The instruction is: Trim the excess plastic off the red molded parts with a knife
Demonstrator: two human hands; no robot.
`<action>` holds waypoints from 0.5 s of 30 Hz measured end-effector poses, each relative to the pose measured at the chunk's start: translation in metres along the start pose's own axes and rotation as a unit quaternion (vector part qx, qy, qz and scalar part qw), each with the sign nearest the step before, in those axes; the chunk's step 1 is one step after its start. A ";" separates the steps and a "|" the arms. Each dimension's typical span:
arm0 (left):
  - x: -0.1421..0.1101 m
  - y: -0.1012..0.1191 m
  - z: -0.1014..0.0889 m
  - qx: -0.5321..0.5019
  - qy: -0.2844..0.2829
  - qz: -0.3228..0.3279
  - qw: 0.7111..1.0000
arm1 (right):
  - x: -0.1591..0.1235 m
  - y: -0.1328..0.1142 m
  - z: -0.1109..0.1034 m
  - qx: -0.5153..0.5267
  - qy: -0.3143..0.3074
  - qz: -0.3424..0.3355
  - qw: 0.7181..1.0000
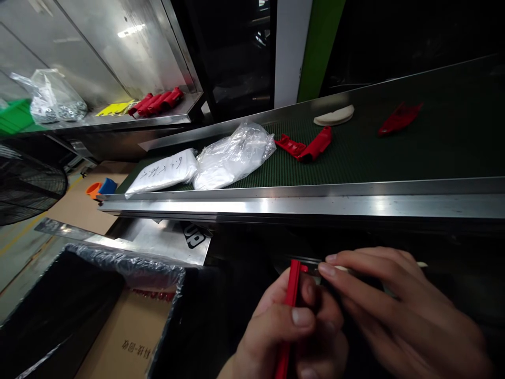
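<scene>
My left hand (292,326) is closed around a long, narrow red plastic part (291,289), the thumb lying across it. Close beside it on the right, my right hand (394,300) pinches a thin tool (310,261) with a dark metallic blade-like front. A pale end sticks out behind the fingers; most of the tool is hidden. Its front reaches close to the red part's upper end, but whether they touch I cannot tell. Beyond both hands, a hinged-looking red plastic piece (313,146) and another red piece (400,118) lie on the green conveyor belt (355,163).
On the belt are two clear bags of white material (232,158) and a cream curved piece (334,116). A metal rail (315,204) runs between belt and hands. A lined box (126,337) stands lower left; red parts (158,102) rest on a metal shelf. A fan (29,179) is far left.
</scene>
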State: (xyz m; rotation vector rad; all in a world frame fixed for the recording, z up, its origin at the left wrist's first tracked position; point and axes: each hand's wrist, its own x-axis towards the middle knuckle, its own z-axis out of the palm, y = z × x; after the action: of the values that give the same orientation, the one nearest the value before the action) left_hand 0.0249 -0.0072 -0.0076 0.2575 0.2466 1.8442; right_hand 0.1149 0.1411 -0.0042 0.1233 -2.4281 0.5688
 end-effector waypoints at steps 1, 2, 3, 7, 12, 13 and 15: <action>0.000 0.000 -0.001 -0.002 -0.002 -0.002 1.000 | -0.001 0.001 0.000 0.001 -0.003 -0.003 1.000; 0.001 0.000 -0.003 -0.003 0.001 -0.005 1.000 | -0.002 0.001 0.001 0.001 -0.005 -0.003 1.000; 0.001 0.000 -0.003 -0.007 0.003 -0.008 1.000 | -0.002 0.002 0.001 0.000 -0.005 -0.004 1.000; 0.001 -0.002 -0.004 -0.019 0.006 -0.013 1.000 | -0.003 0.007 0.001 -0.004 -0.013 -0.017 1.000; 0.004 -0.008 -0.001 -0.042 0.002 -0.002 0.999 | -0.014 0.013 0.002 -0.006 -0.002 -0.012 1.000; 0.006 -0.010 0.000 -0.049 0.000 0.005 0.999 | -0.017 0.014 0.002 -0.009 -0.003 -0.019 1.000; 0.008 -0.013 0.002 -0.060 0.010 0.019 0.998 | -0.024 0.014 0.004 -0.012 0.002 -0.030 0.999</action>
State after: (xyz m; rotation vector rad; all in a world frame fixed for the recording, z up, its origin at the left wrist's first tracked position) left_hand 0.0351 0.0046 -0.0089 0.1608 0.1451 1.8919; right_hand 0.1286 0.1505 -0.0271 0.1840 -2.4180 0.5120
